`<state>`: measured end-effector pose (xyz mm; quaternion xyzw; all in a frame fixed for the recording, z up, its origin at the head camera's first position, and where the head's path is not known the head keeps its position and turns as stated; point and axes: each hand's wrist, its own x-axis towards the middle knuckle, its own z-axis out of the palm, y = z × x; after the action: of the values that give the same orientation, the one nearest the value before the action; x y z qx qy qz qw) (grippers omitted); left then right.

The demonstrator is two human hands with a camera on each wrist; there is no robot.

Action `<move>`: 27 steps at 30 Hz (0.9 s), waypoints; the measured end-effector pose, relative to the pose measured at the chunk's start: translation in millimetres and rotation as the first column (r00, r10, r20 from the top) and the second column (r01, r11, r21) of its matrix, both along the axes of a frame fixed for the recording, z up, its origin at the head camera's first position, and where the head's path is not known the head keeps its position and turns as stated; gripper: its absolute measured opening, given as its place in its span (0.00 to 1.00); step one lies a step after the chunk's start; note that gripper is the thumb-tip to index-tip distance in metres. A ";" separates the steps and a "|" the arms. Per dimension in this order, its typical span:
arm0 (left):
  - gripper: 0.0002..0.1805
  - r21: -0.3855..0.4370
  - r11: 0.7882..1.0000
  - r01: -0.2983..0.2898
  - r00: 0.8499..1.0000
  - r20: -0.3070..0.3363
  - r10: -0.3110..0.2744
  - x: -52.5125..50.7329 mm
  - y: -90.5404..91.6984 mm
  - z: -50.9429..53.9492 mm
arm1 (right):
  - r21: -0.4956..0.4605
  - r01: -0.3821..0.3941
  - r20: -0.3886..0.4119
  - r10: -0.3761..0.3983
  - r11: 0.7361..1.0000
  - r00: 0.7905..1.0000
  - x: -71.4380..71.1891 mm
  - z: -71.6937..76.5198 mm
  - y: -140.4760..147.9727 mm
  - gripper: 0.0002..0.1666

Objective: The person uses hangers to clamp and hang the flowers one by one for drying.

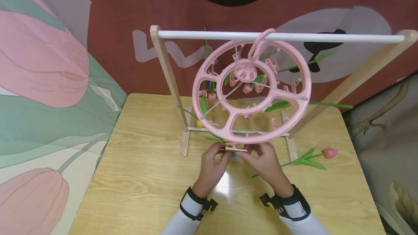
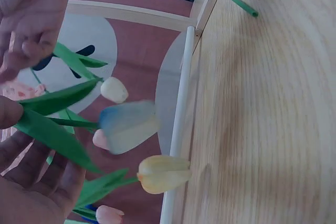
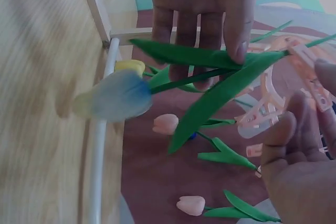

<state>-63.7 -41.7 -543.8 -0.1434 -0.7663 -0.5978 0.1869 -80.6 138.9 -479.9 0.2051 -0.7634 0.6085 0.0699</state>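
A blue-and-white tulip (image 3: 118, 95) hangs head down below the pink round hanger (image 1: 307, 79). My left hand (image 1: 210, 166) holds its stem and green leaves (image 2: 55, 135), with the thumb in front and the other fingers behind. My right hand (image 1: 266, 160) pinches a pink clothes peg (image 1: 236, 149) at the near rim of the hanger. The tulip's upper stem meets this peg in the right wrist view; whether the peg grips it, I cannot tell. Other tulips, among them a yellow one (image 2: 164, 174) and a pink one (image 3: 191, 205), hang behind.
The hanger hooks over the white bar (image 1: 202, 35) of a wooden stand (image 1: 168, 79). A pink tulip (image 1: 330, 152) lies on the wooden table (image 1: 140, 162) by the stand's right foot. A printed cloth (image 1: 114, 13) hangs behind.
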 end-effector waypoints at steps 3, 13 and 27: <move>0.12 -0.020 1.000 -0.002 1.000 -0.010 0.002 0.9 -3.1 -1.1 | -0.083 -0.003 -0.026 0.000 0.997 1.000 5.3 -3.0 3.8 0.26; 0.11 -0.064 0.998 -0.004 1.000 -0.010 0.004 2.1 -6.7 -3.3 | -0.228 -0.081 -0.038 0.074 0.970 0.997 11.1 -4.2 21.0 0.29; 0.10 -0.281 0.958 -0.056 0.997 0.036 0.069 5.3 -30.1 -19.0 | -0.282 -0.084 -0.027 0.080 0.956 0.996 13.1 -13.6 48.0 0.15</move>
<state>-58.4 -71.8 -562.8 -0.1304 -0.8512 -0.4804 0.1662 -67.5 187.0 -493.5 0.2293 -0.6588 0.7122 0.0790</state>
